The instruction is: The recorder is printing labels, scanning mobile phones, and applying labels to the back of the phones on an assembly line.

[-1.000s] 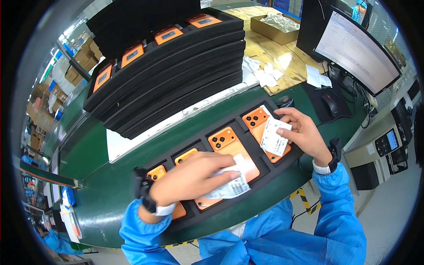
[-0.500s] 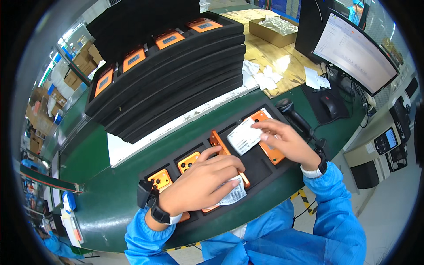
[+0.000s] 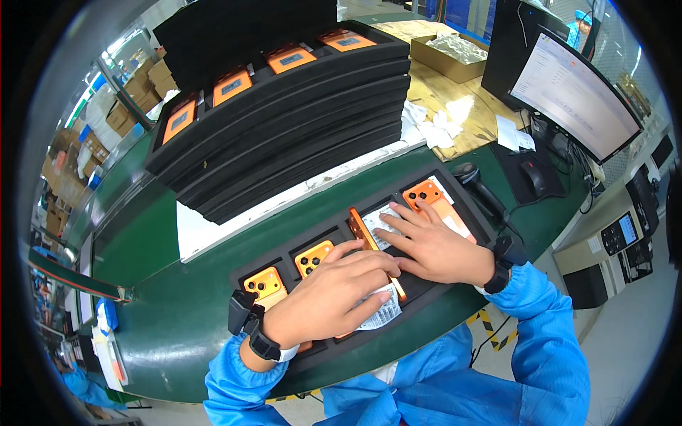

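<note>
A black foam tray [image 3: 312, 240] on the table has several slots with orange phones. My left hand [image 3: 334, 287] is closed round an orange phone [image 3: 357, 224], which stands on its long edge, raised from its slot. A white printed label sheet [image 3: 383, 316] sticks out under the same hand. My right hand [image 3: 444, 248] lies open, fingers spread, on a white printed paper [image 3: 380, 227] in the slot beside the raised phone. To its right rests another phone [image 3: 425, 193] with a white label. Two phones [image 3: 264, 284] lie left, partly covered by my left hand.
A tall stack of black foam trays [image 3: 298, 121] stands behind, orange phones [image 3: 232, 86] in the top one. At right are a barcode scanner [image 3: 479, 188], a mouse [image 3: 533, 176], a monitor [image 3: 575, 92] and a label printer [image 3: 604, 245]. A cardboard box [image 3: 444, 60] sits at the back.
My right hand has lowered the white paper from the air into the slot and now lies spread on it. My left hand keeps the phone upright.
</note>
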The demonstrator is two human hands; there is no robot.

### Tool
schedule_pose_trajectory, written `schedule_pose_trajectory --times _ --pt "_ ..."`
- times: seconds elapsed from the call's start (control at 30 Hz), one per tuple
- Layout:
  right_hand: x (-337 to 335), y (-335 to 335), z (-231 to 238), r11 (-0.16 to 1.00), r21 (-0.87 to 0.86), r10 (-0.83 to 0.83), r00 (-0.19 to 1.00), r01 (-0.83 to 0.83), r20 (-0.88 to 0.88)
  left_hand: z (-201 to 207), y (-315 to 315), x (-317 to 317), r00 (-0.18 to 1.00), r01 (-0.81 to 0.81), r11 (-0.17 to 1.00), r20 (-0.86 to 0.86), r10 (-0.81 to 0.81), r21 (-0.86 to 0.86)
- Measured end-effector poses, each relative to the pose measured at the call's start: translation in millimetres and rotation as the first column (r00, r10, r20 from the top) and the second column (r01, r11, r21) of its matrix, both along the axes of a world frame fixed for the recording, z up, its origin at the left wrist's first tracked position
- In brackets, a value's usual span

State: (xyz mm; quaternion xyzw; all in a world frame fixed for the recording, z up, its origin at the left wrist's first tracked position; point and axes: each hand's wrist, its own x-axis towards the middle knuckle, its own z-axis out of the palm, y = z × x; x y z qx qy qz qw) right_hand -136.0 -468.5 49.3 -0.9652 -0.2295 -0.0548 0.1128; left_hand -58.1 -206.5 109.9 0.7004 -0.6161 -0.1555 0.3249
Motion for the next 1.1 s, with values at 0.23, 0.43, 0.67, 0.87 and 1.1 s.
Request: schedule_pose_trajectory --times 0.23,0.43,0.67,0.87,1.1 --pt "4 3 11 0.998 0.027 -0.067 0.981 0.063 0.184 2 4 -4 0.999 -0.041 0.994 -0.032 0.038 -0.104" --pt "-16 3 31 0.755 0.656 -0.029 0.999 0.002 0.03 26 14 -13 0.981 -0.184 0.979 -0.045 0.188 0.084" --pt "-24 31 28 0.744 0.665 0.161 0.983 -0.06 -0.092 19 26 -10 0.933 -0.323 0.94 -0.128 0.335 0.108" --pt "-15 31 48 0.699 0.708 0.265 0.883 0.102 -0.388 10 42 -6 0.862 -0.377 0.877 -0.234 0.45 0.3" --pt "6 57 55 0.836 0.529 0.219 0.972 -0.144 -0.082 6 36 -12 0.926 -0.302 0.918 -0.15 0.346 0.255"
